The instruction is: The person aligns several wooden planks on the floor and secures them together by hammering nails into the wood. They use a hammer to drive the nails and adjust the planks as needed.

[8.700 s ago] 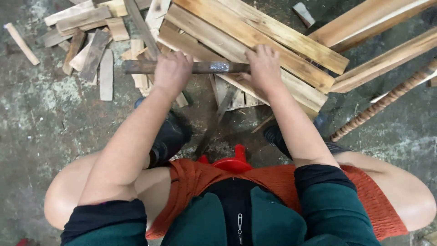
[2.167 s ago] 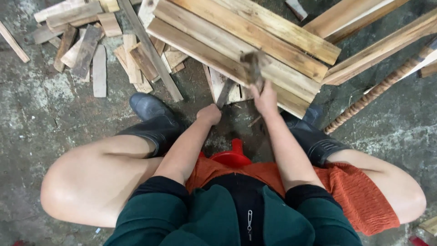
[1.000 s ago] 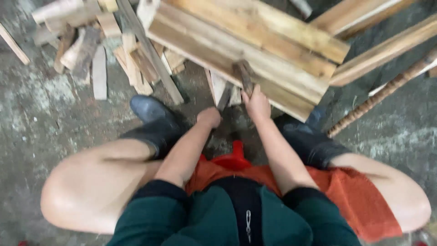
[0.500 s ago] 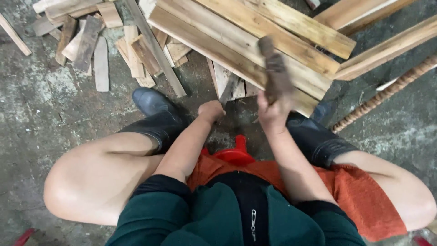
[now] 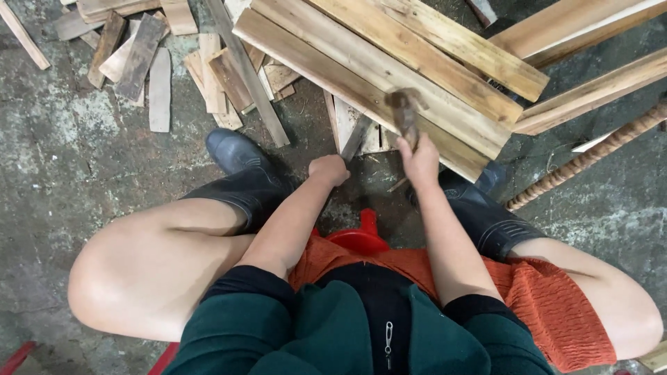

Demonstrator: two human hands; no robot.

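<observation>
Your right hand (image 5: 420,158) is clenched around the hammer (image 5: 405,119) handle, your left hand (image 5: 329,169) grips an upright wood strip (image 5: 356,137)

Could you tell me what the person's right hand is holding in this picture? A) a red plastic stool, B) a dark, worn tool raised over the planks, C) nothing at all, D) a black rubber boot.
B: the right hand grips a dark tool by its handle, its head up over the stacked planks.
</observation>
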